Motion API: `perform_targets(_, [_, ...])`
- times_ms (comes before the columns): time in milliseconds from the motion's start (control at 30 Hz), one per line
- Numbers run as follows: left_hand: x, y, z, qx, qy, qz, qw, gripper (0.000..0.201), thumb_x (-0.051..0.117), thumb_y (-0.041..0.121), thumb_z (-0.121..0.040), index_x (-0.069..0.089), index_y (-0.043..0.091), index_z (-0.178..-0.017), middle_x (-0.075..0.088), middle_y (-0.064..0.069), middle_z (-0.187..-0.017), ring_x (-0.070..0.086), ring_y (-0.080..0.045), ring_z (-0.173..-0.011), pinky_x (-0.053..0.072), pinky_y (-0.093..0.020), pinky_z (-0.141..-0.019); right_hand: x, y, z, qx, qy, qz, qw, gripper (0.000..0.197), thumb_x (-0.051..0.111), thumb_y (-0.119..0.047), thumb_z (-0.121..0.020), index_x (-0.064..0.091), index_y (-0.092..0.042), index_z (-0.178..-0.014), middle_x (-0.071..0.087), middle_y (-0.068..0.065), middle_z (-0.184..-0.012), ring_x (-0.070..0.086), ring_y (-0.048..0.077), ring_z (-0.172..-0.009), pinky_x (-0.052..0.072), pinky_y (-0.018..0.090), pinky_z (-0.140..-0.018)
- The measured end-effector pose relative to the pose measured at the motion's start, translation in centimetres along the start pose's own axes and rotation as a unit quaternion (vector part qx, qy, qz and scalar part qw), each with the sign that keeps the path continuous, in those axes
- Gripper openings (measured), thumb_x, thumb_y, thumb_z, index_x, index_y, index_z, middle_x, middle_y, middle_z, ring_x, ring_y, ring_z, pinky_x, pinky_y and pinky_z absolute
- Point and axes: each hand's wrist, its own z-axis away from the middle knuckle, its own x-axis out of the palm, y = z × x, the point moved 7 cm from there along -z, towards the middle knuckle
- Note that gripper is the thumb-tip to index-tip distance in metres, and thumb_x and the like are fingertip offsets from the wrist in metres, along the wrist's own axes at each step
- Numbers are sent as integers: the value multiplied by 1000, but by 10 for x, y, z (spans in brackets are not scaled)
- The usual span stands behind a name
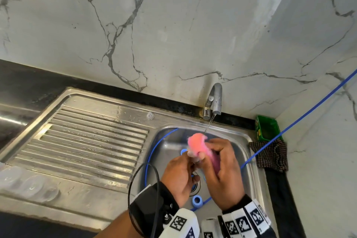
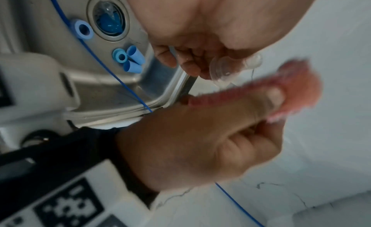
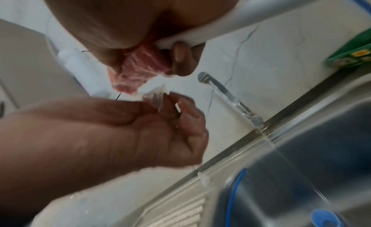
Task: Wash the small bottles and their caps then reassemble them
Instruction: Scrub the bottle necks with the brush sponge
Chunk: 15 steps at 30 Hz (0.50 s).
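Observation:
Over the sink basin point(image 1: 243, 150), my left hand point(image 1: 190, 162) pinches a small clear bottle point(image 2: 226, 68) by its fingertips; the same bottle point(image 3: 154, 97) shows its ribbed neck in the right wrist view. My right hand point(image 1: 205, 153) grips a pink scrubber point(image 1: 197, 143) and holds it against the bottle, close under the thin stream from the tap point(image 1: 214, 102). Several blue caps point(image 2: 131, 60) lie on the basin floor, one of them, a ring-shaped cap point(image 1: 197, 200), near the drain point(image 2: 108, 20). Clear bottles point(image 1: 29, 185) stand blurred on the draining board at lower left.
A small clear piece point(image 1: 149, 116) sits on the sink's back rim. A green box point(image 1: 267, 128) and a checked cloth point(image 1: 270, 155) occupy the right corner. A blue cable point(image 1: 309, 110) crosses the basin. The ribbed draining board point(image 1: 87, 147) stretches to the left.

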Motion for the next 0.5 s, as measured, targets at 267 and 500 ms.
perform_targets(267, [-7,-8,-12,-40,7,4,999,15,59,24,-97,64,11,-90,61,-6,-82,59,-16,-71,39,-30,-61,7,16,-5,42,18,43,998,23,62,-35,-93,58,-17,-107,57,-13,-112,54,-11,-101,46,11,-73])
perform_targets(500, [3,-9,-15,-65,-18,19,998,22,53,20,-98,63,15,-79,58,-6,-82,55,-16,-70,39,-28,-58,3,22,-12,16,14,93,995,22,59,-37,-91,54,-21,-106,57,-8,-111,57,3,-91,52,24,-65])
